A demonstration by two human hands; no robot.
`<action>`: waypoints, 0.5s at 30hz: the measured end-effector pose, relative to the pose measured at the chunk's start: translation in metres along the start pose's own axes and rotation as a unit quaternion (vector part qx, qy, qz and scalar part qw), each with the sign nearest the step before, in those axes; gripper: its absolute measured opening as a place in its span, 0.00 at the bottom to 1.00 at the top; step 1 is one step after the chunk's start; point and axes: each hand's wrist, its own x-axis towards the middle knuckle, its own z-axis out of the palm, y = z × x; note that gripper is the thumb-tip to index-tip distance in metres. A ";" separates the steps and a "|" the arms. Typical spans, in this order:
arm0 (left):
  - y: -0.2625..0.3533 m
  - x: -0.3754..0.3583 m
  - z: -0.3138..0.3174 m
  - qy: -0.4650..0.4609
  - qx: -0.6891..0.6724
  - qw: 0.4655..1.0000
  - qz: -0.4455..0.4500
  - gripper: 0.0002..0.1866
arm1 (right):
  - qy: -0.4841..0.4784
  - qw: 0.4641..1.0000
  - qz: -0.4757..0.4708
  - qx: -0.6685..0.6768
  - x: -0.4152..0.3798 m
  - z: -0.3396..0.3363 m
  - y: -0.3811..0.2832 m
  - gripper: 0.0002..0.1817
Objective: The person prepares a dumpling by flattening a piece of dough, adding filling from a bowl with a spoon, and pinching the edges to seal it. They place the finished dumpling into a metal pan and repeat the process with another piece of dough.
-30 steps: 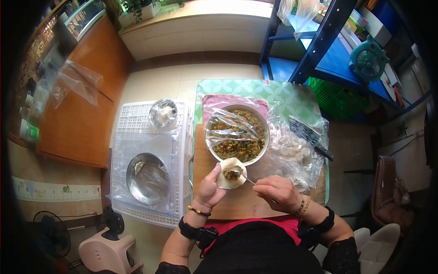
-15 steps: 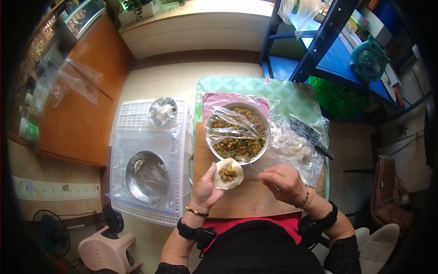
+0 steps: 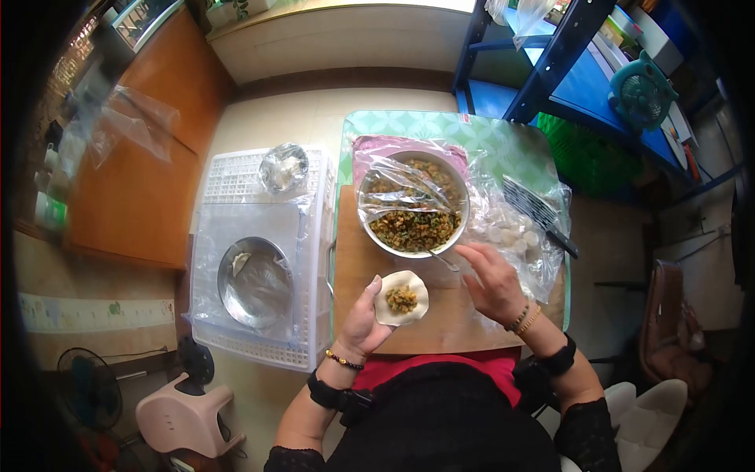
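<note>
My left hand point(image 3: 366, 321) holds a round dumpling wrapper point(image 3: 414, 316) on its palm and fingers, thumb at the edge. A small mound of chopped filling point(image 3: 401, 299) sits in the wrapper's middle. My right hand point(image 3: 494, 285) hovers beside the bowl, its fingers apart and with nothing in them. Close to its fingertips, a spoon point(image 3: 445, 263) leans out over the near rim of the white bowl point(image 3: 395, 250). Chopped filling point(image 3: 417, 230) fills this bowl, and clear plastic film point(image 3: 393, 193) partly covers it.
Right of the bowl, several dough discs point(image 3: 515, 238) lie under plastic beside a cleaver point(image 3: 531, 211). A wooden board point(image 3: 358, 271) lies on the green table point(image 3: 393, 122). At left, a metal dish point(image 3: 255, 303) with one dumpling point(image 3: 241, 263) stands on a white crate point(image 3: 311, 358).
My right hand has let go of the spoon and opened, shifting slightly up. The spoon now rests in the bowl. My left hand still holds the filled wrapper. The camera view has shifted a little.
</note>
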 end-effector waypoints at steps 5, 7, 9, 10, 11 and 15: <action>-0.020 0.001 0.004 0.014 0.016 0.999 -0.040 0.29 | 0.015 0.968 0.197 0.152 -0.056 -0.005 -0.016 0.12; -0.030 0.003 0.011 0.015 0.028 0.998 -0.057 0.29 | 0.022 0.944 0.265 0.196 -0.066 0.016 -0.012 0.08; -0.038 0.003 0.015 0.020 0.041 0.997 -0.069 0.29 | -0.067 0.901 0.343 0.256 -0.071 0.028 -0.010 0.09; -0.041 0.002 0.016 0.017 0.043 0.997 -0.069 0.28 | -0.075 0.895 0.345 0.274 -0.072 0.032 -0.011 0.11; -0.042 0.001 0.017 0.014 0.045 0.997 -0.069 0.27 | -0.075 0.894 0.345 0.275 -0.072 0.035 -0.011 0.11; -0.041 -0.002 0.022 0.023 0.063 0.995 -0.068 0.26 | -0.081 0.875 0.360 0.312 -0.074 0.042 -0.013 0.11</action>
